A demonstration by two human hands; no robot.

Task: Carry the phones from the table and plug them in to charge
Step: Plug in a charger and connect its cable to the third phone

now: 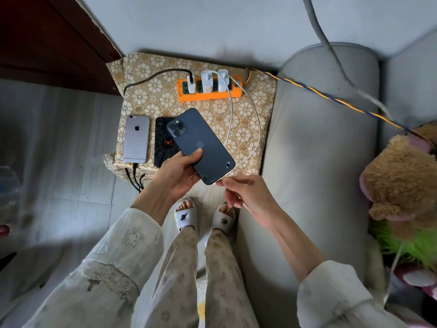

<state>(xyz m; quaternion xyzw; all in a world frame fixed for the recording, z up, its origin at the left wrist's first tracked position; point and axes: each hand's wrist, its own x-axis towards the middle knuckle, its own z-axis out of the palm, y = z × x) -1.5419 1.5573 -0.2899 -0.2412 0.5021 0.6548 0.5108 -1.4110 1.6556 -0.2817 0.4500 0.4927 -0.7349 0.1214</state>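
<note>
While the left hand (176,175) kept a grip on the dark blue phone (201,145), back up, above the surface (257,107), the right hand (246,192) pinched the white cable (256,129) at its bottom edge; silver phone (136,139) lay flat.

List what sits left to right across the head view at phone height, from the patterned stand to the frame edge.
Silver phone → black spider-case phone → dark blue phone held in the left hand → white cable → grey sofa arm → teddy bear.
</note>
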